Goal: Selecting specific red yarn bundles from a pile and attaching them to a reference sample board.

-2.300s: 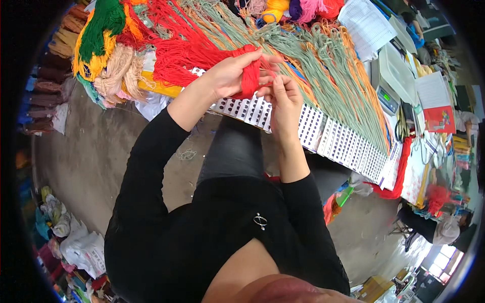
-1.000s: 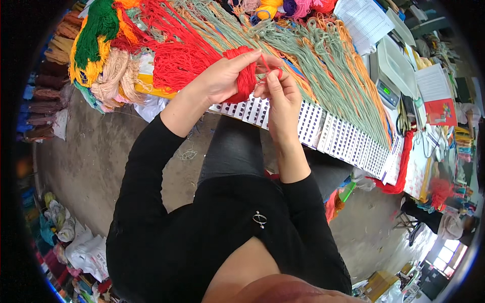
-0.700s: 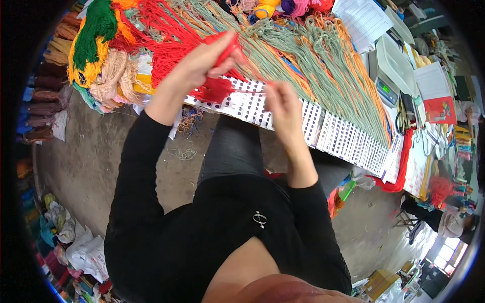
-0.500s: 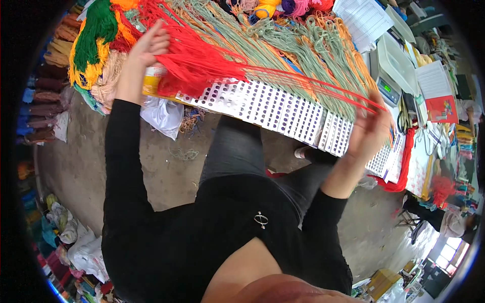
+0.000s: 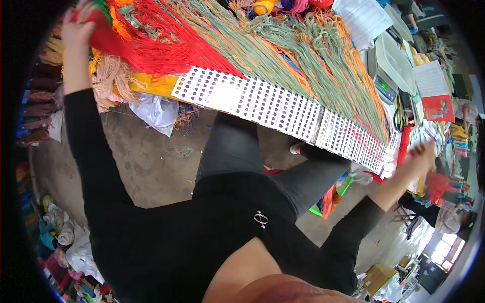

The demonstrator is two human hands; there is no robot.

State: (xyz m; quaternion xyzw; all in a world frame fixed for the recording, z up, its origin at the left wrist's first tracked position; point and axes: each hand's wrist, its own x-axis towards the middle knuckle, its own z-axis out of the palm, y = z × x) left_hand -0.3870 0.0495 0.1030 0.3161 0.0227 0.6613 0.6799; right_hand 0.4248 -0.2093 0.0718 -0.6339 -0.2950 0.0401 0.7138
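Note:
At the far left my left hand (image 5: 81, 25) is closed around red yarn, which spreads from it over the table as a loose red bundle (image 5: 166, 53). My right hand (image 5: 422, 156), smeared by motion, is stretched out past the table's right end; whether it still holds any strands cannot be made out. A faint red blur crosses the white card near that end. Under the red yarn lie long grey-green yarn strands (image 5: 283, 38) mixed with orange ones. White cards with rows of dark round holes (image 5: 262, 101) line the near table edge.
A scale with a lit display (image 5: 385, 87) and a white tray stands at the right, beside paper sheets (image 5: 361, 20) and black scissors (image 5: 400, 118). A white plastic bag (image 5: 155, 113) hangs below the table's left part. Another person (image 5: 444, 217) is at the far right.
My left hand has moved left and away with the red yarn. My right hand has swung right and nearer, off the cards. The red strands no longer stretch tight between the hands.

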